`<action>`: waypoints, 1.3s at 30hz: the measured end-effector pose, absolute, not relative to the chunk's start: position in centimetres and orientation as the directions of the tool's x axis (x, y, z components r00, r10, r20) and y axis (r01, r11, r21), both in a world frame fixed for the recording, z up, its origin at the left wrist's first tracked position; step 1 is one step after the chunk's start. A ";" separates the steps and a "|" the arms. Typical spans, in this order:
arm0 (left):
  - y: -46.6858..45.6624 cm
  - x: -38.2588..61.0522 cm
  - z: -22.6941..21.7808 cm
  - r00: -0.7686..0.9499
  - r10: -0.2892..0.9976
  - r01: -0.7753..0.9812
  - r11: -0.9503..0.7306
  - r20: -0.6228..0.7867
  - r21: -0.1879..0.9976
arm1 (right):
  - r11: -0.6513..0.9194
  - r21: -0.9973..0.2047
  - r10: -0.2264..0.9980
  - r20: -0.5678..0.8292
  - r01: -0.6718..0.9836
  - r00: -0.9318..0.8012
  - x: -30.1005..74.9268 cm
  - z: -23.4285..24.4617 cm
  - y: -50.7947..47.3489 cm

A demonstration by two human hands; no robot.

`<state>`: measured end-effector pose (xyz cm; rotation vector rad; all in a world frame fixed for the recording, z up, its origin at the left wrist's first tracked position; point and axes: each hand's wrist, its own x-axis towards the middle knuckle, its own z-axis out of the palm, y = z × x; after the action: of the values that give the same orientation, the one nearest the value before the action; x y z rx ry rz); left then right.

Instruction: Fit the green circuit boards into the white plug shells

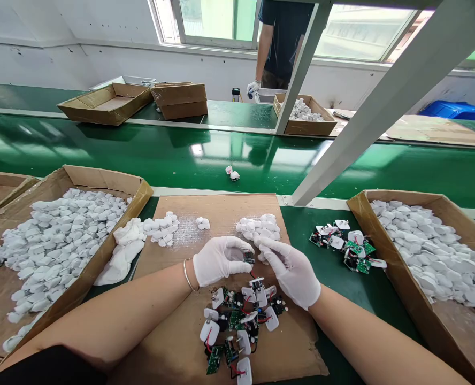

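Note:
Both my hands wear white gloves and meet over a brown cardboard sheet (pixel 189 342). My left hand (pixel 217 259) is closed on a small part with a circuit board (pixel 248 259) and a red wire. My right hand (pixel 289 267) is pinched, its fingertips at a white plastic piece (pixel 262 256) beside that part. Just below them lies a pile of white plug covers wired to green circuit boards (pixel 239 321). Small heaps of white plastic shells (pixel 261 225) sit on the sheet above my hands.
Cardboard boxes of white shells stand at the left (pixel 53 235) and right (pixel 430 240). More circuit-board parts (pixel 347 246) lie on the green bench. A green conveyor belt (pixel 141 152) carries two small white parts (pixel 232 172). Across it, a person's gloved hand (pixel 252 88) is near other boxes. A grey metal strut (pixel 366 123) slants overhead.

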<state>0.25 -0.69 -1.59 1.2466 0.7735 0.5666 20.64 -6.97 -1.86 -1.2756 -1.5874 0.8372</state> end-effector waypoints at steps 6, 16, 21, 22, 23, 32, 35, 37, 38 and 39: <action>-1.1 0.5 -1.6 0.613 0.762 0.046 0.227 -0.207 0.973 | 0.254 -0.890 0.963 0.268 0.379 -0.016 20.5 -2.0 -6.8; -1.5 0.5 -2.1 0.579 0.807 0.073 0.086 -0.112 0.994 | 0.522 -0.746 0.848 0.503 0.412 -0.164 20.3 -0.6 -7.0; -1.5 0.6 -1.9 0.574 0.815 0.001 0.085 -0.071 0.996 | 0.523 -0.761 0.840 0.538 0.384 -0.077 20.4 -1.3 -7.0; -1.5 0.6 -1.8 0.574 0.816 -0.009 0.082 -0.062 0.997 | 0.528 -0.758 0.838 0.538 0.383 -0.092 20.4 -1.3 -7.0; -1.6 0.7 -1.8 0.573 0.818 -0.008 0.072 -0.054 0.997 | 0.529 -0.753 0.839 0.533 0.391 -0.107 20.3 -1.2 -7.0; -2.2 0.7 -1.3 0.542 0.833 0.168 -0.238 0.112 0.956 | 0.514 -0.703 0.837 0.537 0.491 -0.108 19.7 -0.1 -7.4; -2.3 0.7 -1.2 0.548 0.824 0.213 -0.306 0.146 0.928 | 0.527 -0.688 0.823 0.559 0.499 -0.099 19.6 -0.2 -7.5; -2.3 0.7 -1.3 0.549 0.818 0.221 -0.342 0.174 0.913 | 0.524 -0.687 0.819 0.568 0.504 -0.077 19.6 -0.3 -7.6; -2.3 0.7 -1.4 0.545 0.817 0.221 -0.358 0.190 0.907 | 0.522 -0.686 0.819 0.569 0.507 -0.073 19.6 -0.4 -7.6; -2.4 0.6 -1.4 0.538 0.818 0.220 -0.370 0.204 0.903 | 0.520 -0.686 0.820 0.567 0.510 -0.073 19.6 -0.4 -7.6</action>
<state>0.64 -2.37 -1.45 1.8747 0.8505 0.8335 19.61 -7.64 -0.45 -1.1247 -1.7325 0.3775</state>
